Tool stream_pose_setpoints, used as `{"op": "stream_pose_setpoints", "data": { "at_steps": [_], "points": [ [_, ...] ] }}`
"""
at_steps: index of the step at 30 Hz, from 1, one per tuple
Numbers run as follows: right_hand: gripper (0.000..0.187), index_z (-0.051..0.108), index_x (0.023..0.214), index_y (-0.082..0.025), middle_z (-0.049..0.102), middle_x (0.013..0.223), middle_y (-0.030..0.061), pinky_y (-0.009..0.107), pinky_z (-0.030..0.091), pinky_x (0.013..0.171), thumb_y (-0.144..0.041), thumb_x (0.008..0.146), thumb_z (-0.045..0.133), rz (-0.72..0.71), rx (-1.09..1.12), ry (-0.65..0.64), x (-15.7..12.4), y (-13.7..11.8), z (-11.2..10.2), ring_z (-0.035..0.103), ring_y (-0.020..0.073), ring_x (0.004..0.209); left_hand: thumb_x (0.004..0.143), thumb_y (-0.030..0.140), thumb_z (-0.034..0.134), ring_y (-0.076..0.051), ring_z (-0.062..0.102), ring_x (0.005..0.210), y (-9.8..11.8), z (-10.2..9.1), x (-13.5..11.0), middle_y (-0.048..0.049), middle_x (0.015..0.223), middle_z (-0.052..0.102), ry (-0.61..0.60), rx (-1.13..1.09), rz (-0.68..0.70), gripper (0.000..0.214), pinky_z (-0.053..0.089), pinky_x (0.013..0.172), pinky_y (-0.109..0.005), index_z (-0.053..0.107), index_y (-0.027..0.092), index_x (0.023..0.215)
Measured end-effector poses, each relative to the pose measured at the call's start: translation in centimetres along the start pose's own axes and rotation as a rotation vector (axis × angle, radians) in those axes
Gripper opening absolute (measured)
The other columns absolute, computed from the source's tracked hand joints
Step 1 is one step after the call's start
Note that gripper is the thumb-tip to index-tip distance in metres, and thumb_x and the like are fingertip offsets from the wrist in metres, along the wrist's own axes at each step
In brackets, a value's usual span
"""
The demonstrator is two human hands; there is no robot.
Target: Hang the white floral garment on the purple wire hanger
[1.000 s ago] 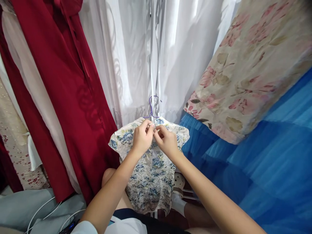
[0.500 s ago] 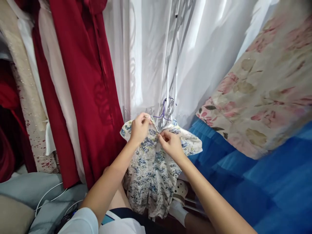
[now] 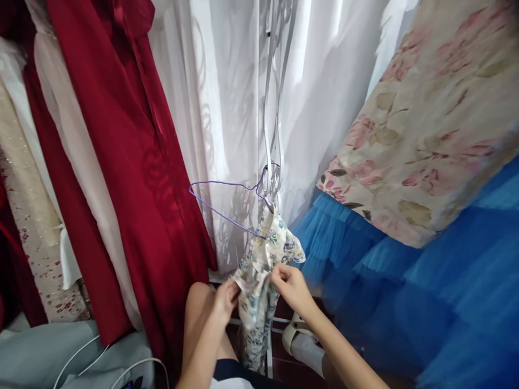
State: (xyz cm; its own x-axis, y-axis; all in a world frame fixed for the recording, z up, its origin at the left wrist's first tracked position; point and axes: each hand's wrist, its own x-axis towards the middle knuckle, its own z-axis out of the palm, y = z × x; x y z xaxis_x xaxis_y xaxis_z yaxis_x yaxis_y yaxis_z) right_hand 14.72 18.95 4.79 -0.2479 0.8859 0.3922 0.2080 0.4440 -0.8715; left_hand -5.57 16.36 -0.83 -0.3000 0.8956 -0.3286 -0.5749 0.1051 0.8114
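A white garment [image 3: 279, 237] with a blue and yellow floral print hangs half on a purple wire hanger [image 3: 221, 183]. One shoulder stays over the hanger's right arm, while the left arm of the hanger is bare. Its opening gapes between my hands, and the lower part falls in narrow folds. At the left edge of the opening, my left hand [image 3: 225, 300] is closed on the cloth. My right hand [image 3: 291, 283] pinches the cloth at the other side, just below the sleeve. The hanger's hook sits on a white metal stand [image 3: 267, 119].
Dark red dresses [image 3: 101, 178] and pale gowns hang on the left. A floral panel [image 3: 430, 135] and blue tulle [image 3: 385, 286] fill the right. White curtains [image 3: 227, 108] hang behind. Cables lie over a grey cushion [image 3: 52, 351], and a shoe [image 3: 294, 335] is below.
The garment's left shoulder has come off the hanger, baring that arm. Both hands have moved down with the cloth, which is now bunched narrower. The view has shifted slightly.
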Motion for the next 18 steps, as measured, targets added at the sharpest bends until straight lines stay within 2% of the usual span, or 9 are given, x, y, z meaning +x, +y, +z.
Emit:
{"op": "stream_pose_setpoints", "data": {
  "at_steps": [2,4,6,7,9,11,14,16,18],
  "points": [
    [0.020,0.053,0.061,-0.020,0.045,0.053,-0.0043,0.025,0.031,0.048,-0.030,0.077,0.059,0.095,0.108,0.322,-2.7,3.0,-3.3,0.040,0.0125,0.050,0.072,0.033,0.070,-0.024,0.066,0.094,-4.7,0.2,-1.2,-0.0080,0.090,0.072,-0.074,-0.034,-0.071,0.018,0.047,0.082,-0.035,0.065,0.017,0.078],
    [0.022,0.055,0.064,-0.021,0.046,0.054,-0.0040,0.027,0.034,0.047,-0.036,0.079,0.061,0.161,0.244,0.738,-6.0,5.4,-6.3,0.042,0.0141,0.049,0.070,0.033,0.075,-0.023,0.062,0.108,-7.2,1.5,-3.0,-0.0077,0.105,0.070,-0.209,-0.084,-0.078,0.023,0.044,0.091,-0.033,0.068,0.018,0.085],
    [0.021,0.060,0.072,-0.022,0.056,0.061,-0.0012,0.028,0.042,0.051,-0.041,0.077,0.065,0.228,0.321,0.937,-9.2,6.6,-7.8,0.052,0.0173,0.055,0.072,0.034,0.077,-0.021,0.061,0.105,-7.9,3.6,-5.5,-0.0082,0.104,0.069,-0.391,-0.122,-0.068,0.025,0.043,0.092,-0.031,0.069,0.017,0.087],
    [0.022,0.064,0.081,-0.022,0.063,0.070,0.0014,0.030,0.047,0.056,-0.044,0.076,0.067,0.263,0.327,0.953,-10.6,6.7,-7.8,0.059,0.0198,0.063,0.075,0.036,0.076,-0.020,0.062,0.098,-7.8,4.9,-7.0,-0.0082,0.099,0.068,-0.490,-0.126,-0.064,0.024,0.043,0.089,-0.030,0.068,0.016,0.086],
    [0.036,0.069,0.099,-0.023,0.072,0.094,0.0060,0.033,0.053,0.072,-0.049,0.073,0.070,0.320,0.287,0.809,-12.7,6.5,-6.8,0.067,0.0256,0.086,0.079,0.038,0.073,-0.017,0.059,0.084,-7.2,7.2,-9.8,-0.0067,0.088,0.065,-0.677,-0.078,-0.018,0.024,0.042,0.081,-0.028,0.066,0.015,0.081],
    [0.042,0.074,0.094,-0.023,0.073,0.097,0.0078,0.037,0.054,0.082,-0.057,0.069,0.072,0.358,0.252,0.569,-13.6,5.7,-5.2,0.067,0.0300,0.096,0.078,0.039,0.074,-0.016,0.055,0.079,-6.8,8.8,-12.1,-0.0056,0.083,0.060,-0.761,0.065,0.116,0.027,0.041,0.077,-0.027,0.065,0.014,0.075],
    [0.060,0.072,0.064,-0.021,0.069,0.069,0.0098,0.042,0.055,0.075,-0.078,0.071,0.056,0.415,0.325,0.303,-13.4,4.3,-4.1,0.067,0.0313,0.073,0.079,0.046,0.073,-0.017,0.052,0.077,-6.6,9.4,-13.9,-0.0058,0.081,0.056,-0.753,0.274,0.325,0.033,0.040,0.074,-0.028,0.065,0.015,0.071],
    [0.072,0.070,0.056,-0.021,0.065,0.061,0.0105,0.046,0.054,0.071,-0.085,0.074,0.040,0.432,0.391,0.223,-13.2,3.2,-4.1,0.065,0.0320,0.066,0.082,0.047,0.069,-0.018,0.052,0.077,-6.4,9.2,-14.1,-0.0058,0.080,0.055,-0.713,0.353,0.393,0.033,0.040,0.074,-0.029,0.065,0.016,0.072],
    [0.067,0.073,0.061,-0.025,0.067,0.065,0.0110,0.049,0.053,0.075,-0.084,0.072,0.043,0.408,0.388,0.215,-13.3,2.2,-4.1,0.066,0.0365,0.076,0.086,0.044,0.065,-0.018,0.053,0.079,-6.0,8.9,-14.1,-0.0056,0.081,0.055,-0.642,0.420,0.449,0.030,0.041,0.077,-0.030,0.065,0.017,0.074]
  ]
}}
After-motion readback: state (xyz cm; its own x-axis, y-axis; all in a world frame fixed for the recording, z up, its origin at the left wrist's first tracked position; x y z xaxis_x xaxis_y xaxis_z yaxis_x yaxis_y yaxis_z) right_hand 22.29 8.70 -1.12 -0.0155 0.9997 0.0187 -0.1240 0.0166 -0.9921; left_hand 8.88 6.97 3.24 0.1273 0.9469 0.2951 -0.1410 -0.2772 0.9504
